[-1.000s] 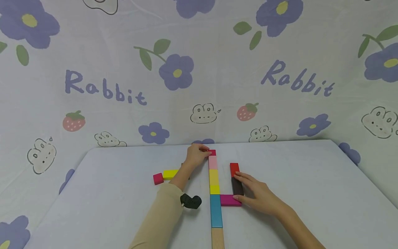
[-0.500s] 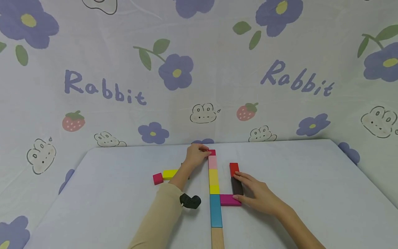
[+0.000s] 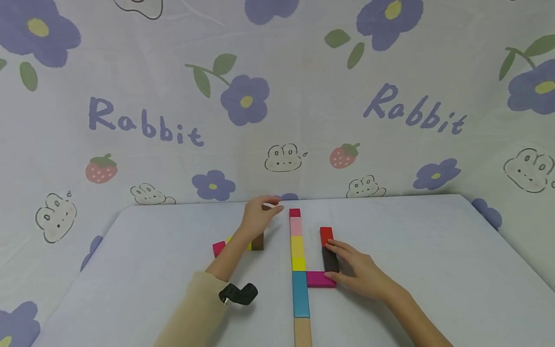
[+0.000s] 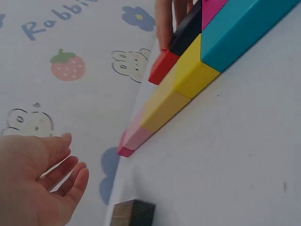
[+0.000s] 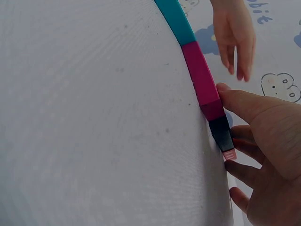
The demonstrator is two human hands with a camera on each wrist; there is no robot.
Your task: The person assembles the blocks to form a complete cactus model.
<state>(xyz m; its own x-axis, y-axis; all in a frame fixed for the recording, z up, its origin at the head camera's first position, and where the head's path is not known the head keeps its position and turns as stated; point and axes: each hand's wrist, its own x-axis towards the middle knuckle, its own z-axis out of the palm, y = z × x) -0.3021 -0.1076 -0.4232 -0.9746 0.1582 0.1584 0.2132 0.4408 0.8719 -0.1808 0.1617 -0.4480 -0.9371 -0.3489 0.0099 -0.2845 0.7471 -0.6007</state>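
Observation:
My left hand [image 3: 256, 219] hovers with loosely bent fingers, holding nothing, left of the row's far end. That end is a small crimson block [image 3: 295, 212]. Nearer along the row come a pink block [image 3: 296, 225], a pale yellow block [image 3: 297, 246], a bright yellow block [image 3: 298, 264], a teal block [image 3: 301, 294] and a wood-coloured block [image 3: 302, 332]. A magenta block [image 3: 318, 279] branches right from the teal one. Beyond it, a black block [image 3: 331, 262] and a red block [image 3: 326, 235] lie end to end. My right hand [image 3: 364, 274] touches these side blocks with extended fingers and thumb.
Left of the row lie a crimson cube [image 3: 218, 248] and a brown block [image 3: 257, 242]. A yellow block between them is mostly covered by my left forearm. The white table [image 3: 143, 270] ends at a patterned cloth [image 3: 173, 159] behind.
My left hand has let go of the small crimson block at the row's far end and moved left. The brown block shows more now. My right hand has stayed in place.

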